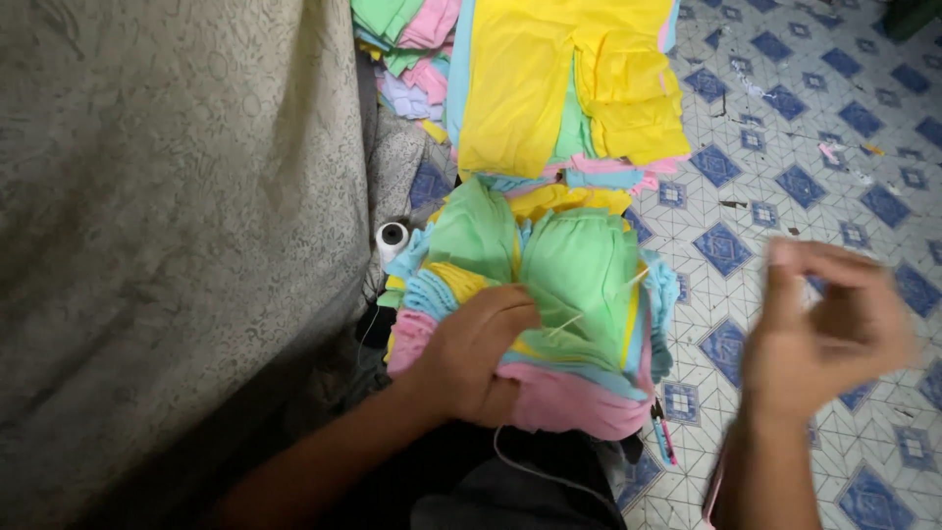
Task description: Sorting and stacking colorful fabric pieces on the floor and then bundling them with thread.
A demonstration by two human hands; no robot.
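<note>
Left hand [471, 358] grip clenched on fabric bundle [549, 324] edge; right hand [829, 329] blurred, grip unclear, over open floor [785, 147].

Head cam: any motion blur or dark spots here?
Head view: the right hand is motion-blurred, fingers smeared; the left hand on the pastel fabric bundle is sharp; the lower left under the grey cloth falls into shadow; the tiled floor is evenly lit.

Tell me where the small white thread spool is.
In the head view, the small white thread spool sits left of centre, between the grey patterned cloth and the pastel fabric bundle.
</note>
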